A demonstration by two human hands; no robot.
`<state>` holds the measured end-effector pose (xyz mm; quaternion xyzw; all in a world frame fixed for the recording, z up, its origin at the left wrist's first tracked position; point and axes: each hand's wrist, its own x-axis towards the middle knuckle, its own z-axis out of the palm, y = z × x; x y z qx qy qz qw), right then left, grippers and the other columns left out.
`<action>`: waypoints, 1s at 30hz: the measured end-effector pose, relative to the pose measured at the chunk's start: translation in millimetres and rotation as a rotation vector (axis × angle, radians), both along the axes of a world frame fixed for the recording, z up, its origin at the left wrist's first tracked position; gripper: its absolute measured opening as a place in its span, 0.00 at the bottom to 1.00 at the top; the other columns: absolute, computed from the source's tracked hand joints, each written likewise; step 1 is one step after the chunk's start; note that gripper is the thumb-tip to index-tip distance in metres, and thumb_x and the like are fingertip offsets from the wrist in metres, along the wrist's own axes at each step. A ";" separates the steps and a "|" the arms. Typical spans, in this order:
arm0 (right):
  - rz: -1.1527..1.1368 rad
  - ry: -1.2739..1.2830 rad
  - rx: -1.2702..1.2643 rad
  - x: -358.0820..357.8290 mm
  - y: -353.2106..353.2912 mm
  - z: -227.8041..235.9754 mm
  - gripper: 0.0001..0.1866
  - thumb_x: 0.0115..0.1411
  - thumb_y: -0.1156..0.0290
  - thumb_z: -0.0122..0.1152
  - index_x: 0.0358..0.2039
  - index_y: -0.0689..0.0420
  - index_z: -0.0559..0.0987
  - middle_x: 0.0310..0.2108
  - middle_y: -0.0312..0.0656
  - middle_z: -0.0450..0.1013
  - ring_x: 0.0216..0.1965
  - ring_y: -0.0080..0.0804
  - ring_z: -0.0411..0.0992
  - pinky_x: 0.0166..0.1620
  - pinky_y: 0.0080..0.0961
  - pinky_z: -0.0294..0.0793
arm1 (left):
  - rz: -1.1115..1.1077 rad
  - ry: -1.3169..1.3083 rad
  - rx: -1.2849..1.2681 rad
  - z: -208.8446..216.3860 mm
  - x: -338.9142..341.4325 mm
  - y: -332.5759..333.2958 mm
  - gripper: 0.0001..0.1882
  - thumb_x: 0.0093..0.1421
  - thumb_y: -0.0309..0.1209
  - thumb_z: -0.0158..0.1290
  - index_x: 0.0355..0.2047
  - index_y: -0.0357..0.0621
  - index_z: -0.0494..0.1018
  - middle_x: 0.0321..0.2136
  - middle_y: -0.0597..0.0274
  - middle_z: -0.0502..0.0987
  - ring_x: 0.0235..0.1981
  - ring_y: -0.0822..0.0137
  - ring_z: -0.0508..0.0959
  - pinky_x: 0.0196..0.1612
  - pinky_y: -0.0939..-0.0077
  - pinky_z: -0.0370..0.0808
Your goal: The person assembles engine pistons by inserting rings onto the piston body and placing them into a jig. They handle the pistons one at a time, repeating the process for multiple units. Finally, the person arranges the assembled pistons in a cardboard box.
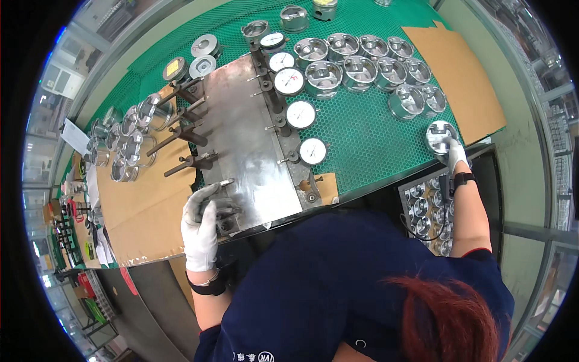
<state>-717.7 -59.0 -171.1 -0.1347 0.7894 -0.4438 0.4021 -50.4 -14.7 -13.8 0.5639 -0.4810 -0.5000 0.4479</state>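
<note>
My left hand (201, 226), in a white glove, is at the near left corner of a steel plate (253, 151). Its fingers are curled beside a dark clamp block (225, 224). A short, light, pen-like rod (227, 181) sticks out past the fingertips; its other end is hidden. At the right edge of the bench my gloved right hand (457, 155) is closed on the near side of a silver piston (441, 134). The piston is tilted, with its hollow side showing. Dial gauges (312, 151) stand along the plate's right side.
Rows of pistons (358, 70) stand on the green mat (362, 145). More pistons (139, 149) stand on cardboard (139, 211) at the left. Dark rods (175, 140) jut left from the plate. Below the bench's right edge is a tray of pistons (423, 208). Cardboard (458, 78) lies far right.
</note>
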 end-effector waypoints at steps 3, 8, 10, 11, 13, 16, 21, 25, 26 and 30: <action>0.086 0.379 -0.003 -126.9 15.8 -52.6 0.24 0.66 0.48 0.51 0.54 0.48 0.77 0.40 0.37 0.78 0.39 0.34 0.76 0.39 0.38 0.77 | -0.025 -0.028 -0.044 -6.1 1.0 -12.3 0.17 0.69 0.28 0.47 0.54 0.31 0.72 0.38 0.50 0.82 0.39 0.64 0.83 0.45 0.70 0.80; 0.016 -0.164 -0.239 -24.4 8.5 -33.1 0.33 0.68 0.44 0.52 0.67 0.48 0.68 0.63 0.39 0.68 0.61 0.39 0.67 0.62 0.44 0.66 | 0.050 -0.446 -0.097 25.2 14.4 6.4 0.15 0.67 0.28 0.52 0.51 0.35 0.76 0.40 0.58 0.81 0.40 0.71 0.80 0.48 0.74 0.77; -0.107 -0.126 -0.283 -61.3 34.2 -60.2 0.40 0.64 0.40 0.56 0.69 0.50 0.65 0.65 0.42 0.66 0.61 0.44 0.66 0.59 0.41 0.70 | 0.034 -0.375 -0.168 3.1 42.5 -5.4 0.16 0.67 0.28 0.53 0.53 0.35 0.74 0.39 0.60 0.80 0.39 0.72 0.80 0.46 0.77 0.76; -0.197 -0.100 -0.251 -49.6 32.2 -67.9 0.40 0.64 0.42 0.59 0.69 0.50 0.64 0.65 0.43 0.65 0.61 0.45 0.67 0.56 0.38 0.73 | 0.093 -0.372 -0.120 9.4 51.2 -4.5 0.17 0.67 0.28 0.54 0.54 0.35 0.74 0.38 0.60 0.80 0.38 0.73 0.80 0.46 0.77 0.76; -0.256 0.038 -0.273 -59.3 58.0 -88.4 0.35 0.67 0.50 0.56 0.70 0.51 0.64 0.65 0.45 0.65 0.59 0.46 0.69 0.56 0.35 0.74 | 0.172 -0.392 -0.084 11.0 85.5 -15.8 0.18 0.66 0.29 0.55 0.54 0.35 0.74 0.37 0.61 0.79 0.37 0.74 0.79 0.45 0.78 0.76; -0.239 0.190 -0.179 -42.7 77.4 -107.0 0.29 0.71 0.60 0.46 0.71 0.51 0.62 0.67 0.47 0.64 0.61 0.45 0.69 0.62 0.34 0.69 | 0.346 -0.569 -0.105 8.1 166.3 -30.0 0.19 0.65 0.31 0.56 0.54 0.35 0.74 0.37 0.60 0.80 0.36 0.73 0.79 0.45 0.77 0.76; 0.013 0.525 0.100 -33.5 165.4 -117.1 0.28 0.70 0.62 0.43 0.69 0.53 0.65 0.67 0.50 0.66 0.65 0.45 0.66 0.65 0.33 0.64 | 0.441 -1.127 -0.117 -15.5 322.6 -100.3 0.29 0.61 0.43 0.57 0.55 0.32 0.73 0.46 0.40 0.81 0.46 0.51 0.82 0.51 0.63 0.77; 0.020 0.598 0.219 18.6 209.5 -102.3 0.28 0.70 0.60 0.44 0.68 0.55 0.66 0.66 0.51 0.65 0.65 0.46 0.66 0.65 0.34 0.64 | 0.494 -1.522 -0.084 -34.3 420.6 -151.2 0.33 0.60 0.49 0.55 0.54 0.32 0.74 0.50 0.38 0.78 0.49 0.44 0.80 0.55 0.57 0.76; 0.033 0.615 0.243 28.0 216.0 -96.3 0.28 0.70 0.60 0.44 0.68 0.55 0.66 0.66 0.52 0.65 0.65 0.47 0.65 0.65 0.34 0.64 | 0.509 -1.558 -0.028 -36.9 440.2 -159.4 0.32 0.60 0.50 0.54 0.54 0.33 0.74 0.50 0.39 0.78 0.50 0.45 0.79 0.55 0.57 0.76; -0.004 0.664 0.308 60.6 254.9 -75.9 0.28 0.70 0.58 0.44 0.67 0.57 0.67 0.66 0.53 0.65 0.65 0.48 0.65 0.65 0.34 0.64 | 0.516 -1.545 0.151 -35.1 480.8 -217.1 0.30 0.59 0.50 0.56 0.51 0.36 0.75 0.50 0.40 0.78 0.53 0.47 0.78 0.56 0.58 0.75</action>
